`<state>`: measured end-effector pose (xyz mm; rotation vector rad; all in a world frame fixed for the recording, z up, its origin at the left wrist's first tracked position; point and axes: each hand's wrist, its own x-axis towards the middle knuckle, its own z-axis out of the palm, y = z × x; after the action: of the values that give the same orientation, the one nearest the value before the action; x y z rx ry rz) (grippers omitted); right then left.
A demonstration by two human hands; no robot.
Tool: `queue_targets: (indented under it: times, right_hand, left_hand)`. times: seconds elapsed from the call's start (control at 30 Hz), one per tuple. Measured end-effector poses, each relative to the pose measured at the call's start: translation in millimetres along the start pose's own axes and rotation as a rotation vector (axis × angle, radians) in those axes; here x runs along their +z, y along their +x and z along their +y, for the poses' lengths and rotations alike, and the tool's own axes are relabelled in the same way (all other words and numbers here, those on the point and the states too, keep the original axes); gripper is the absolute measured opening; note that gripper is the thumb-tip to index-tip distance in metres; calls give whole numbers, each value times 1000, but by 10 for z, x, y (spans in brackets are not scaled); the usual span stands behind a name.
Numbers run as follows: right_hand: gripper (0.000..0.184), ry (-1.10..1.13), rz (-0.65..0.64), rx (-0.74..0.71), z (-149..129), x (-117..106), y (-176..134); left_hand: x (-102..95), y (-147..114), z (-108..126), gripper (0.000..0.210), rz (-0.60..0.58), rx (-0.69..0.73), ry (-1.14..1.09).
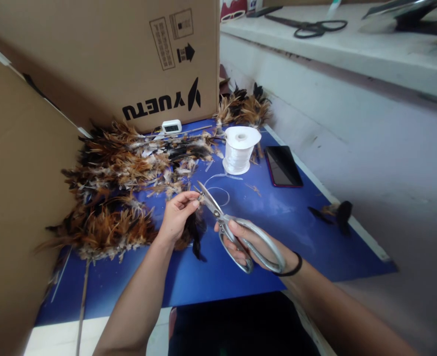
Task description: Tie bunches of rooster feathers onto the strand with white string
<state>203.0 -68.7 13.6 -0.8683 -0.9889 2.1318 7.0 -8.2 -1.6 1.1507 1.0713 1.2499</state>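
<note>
Facing a brown cardboard box (92, 54), cropped above, across a smooth blue tabletop (221, 284). Gripping silver metal scissors (221, 223) in right hand (253, 243), forearm (344, 311) slanting inward. Pinching dark feather bunch (193, 235) in left hand (176, 215) near the blades (210, 197), partly hidden, pinched end hard to make out.

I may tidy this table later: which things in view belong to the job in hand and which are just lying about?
Seemingly for the job:
silver scissors, in the right hand
feather bunch, pinched in the left hand
feather piles on the blue table
white spool, probably

Likely lying about:
phone
black scissors on the ledge
white display device
</note>
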Motion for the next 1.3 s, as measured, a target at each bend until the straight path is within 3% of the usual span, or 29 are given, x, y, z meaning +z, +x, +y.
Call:
queue_targets:
  times: [0.3,0.47,0.57,0.7,0.9,1.03,1.17,1.3]
  right_hand:
    - [42,2,-12,-30,10,4,-13]
    - [47,-13,44,17,-86,-27,-102]
    - [40,-297,141,18,-195,-86,-224]
    - [34,-959,358,-80,-291,-174,-376]
    - [41,-1448,516,-27,-225,-303,-459]
    - [45,-1619,558,-36,-108,-429,-435]
    - [48,-1719,567,-50,-18,-522,-390]
    - [49,-1753,546,-29,37,-590,-357]
  left_hand:
    - [0,0,-17,25,-17,-14,-39]
    - [-3,6,-2,26,-29,-14,-53]
    - [0,13,42,26,-8,24,-32]
    - [47,-17,200,28,0,67,45]
    - [34,-309,859,26,-67,281,357]
    - [-163,-624,1443,27,84,613,741]
    - [-498,-915,1827,39,76,1000,1189]
    - [-1042,-1184,1914,37,-13,1043,1617]
